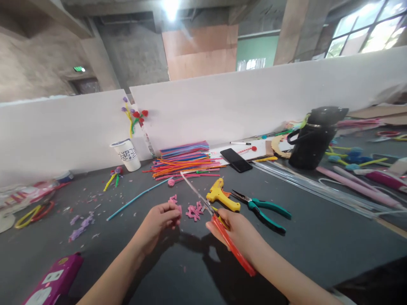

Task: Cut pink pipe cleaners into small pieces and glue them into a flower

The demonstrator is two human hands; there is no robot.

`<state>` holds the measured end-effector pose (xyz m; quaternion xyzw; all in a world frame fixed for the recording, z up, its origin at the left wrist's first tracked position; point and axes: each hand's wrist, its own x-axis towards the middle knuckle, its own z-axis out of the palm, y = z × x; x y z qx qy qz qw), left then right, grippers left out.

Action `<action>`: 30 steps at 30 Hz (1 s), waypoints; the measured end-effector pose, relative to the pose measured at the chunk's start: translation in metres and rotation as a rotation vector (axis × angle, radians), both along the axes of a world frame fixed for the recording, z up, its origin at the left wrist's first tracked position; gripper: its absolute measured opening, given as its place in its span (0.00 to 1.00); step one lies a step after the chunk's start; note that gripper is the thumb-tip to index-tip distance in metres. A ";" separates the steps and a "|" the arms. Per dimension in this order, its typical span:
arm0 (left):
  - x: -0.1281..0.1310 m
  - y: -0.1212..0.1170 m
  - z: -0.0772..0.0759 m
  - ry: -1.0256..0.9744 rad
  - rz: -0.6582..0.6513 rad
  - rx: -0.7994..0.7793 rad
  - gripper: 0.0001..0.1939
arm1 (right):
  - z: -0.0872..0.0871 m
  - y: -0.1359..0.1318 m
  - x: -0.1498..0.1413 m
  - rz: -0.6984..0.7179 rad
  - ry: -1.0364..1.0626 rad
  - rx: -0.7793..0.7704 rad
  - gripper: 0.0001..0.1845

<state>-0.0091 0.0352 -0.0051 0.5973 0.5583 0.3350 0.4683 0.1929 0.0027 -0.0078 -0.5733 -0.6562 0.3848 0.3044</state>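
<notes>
Pink fuzzy cut pieces sit at the fingertips of my left hand, whose fingers are curled into a pinch; from here I cannot tell how many it holds. Red-handled scissors are gripped in my right hand, its fingers closed around the handles; their blades point away and to the left, above a small pile of pink cuttings that lies on the dark tabletop between my two hands.

Just beyond my right hand I see a yellow glue gun; to its right lie teal-handled pliers, their handles spread apart; a black smartphone rests farther back. Behind the pink cuttings, a bundle of coloured pipe cleaners lies near the white partition; one blue pipe cleaner slants off to the left of it.

A white patterned cup stands upright left of the bundle; purple scraps are scattered to the left of my left hand, and a magenta power strip lies at the near left; a black vacuum jug stands upright at the back right.
</notes>
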 end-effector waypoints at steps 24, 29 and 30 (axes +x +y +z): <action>0.026 -0.042 0.003 0.173 -0.122 0.216 0.06 | -0.001 -0.008 -0.031 0.033 0.095 -0.016 0.07; 0.028 -0.039 0.003 0.172 -0.100 0.218 0.07 | 0.000 -0.009 -0.030 0.013 0.032 0.055 0.10; 0.026 -0.038 0.004 0.136 -0.076 0.191 0.06 | 0.001 -0.009 -0.029 0.021 0.028 0.065 0.10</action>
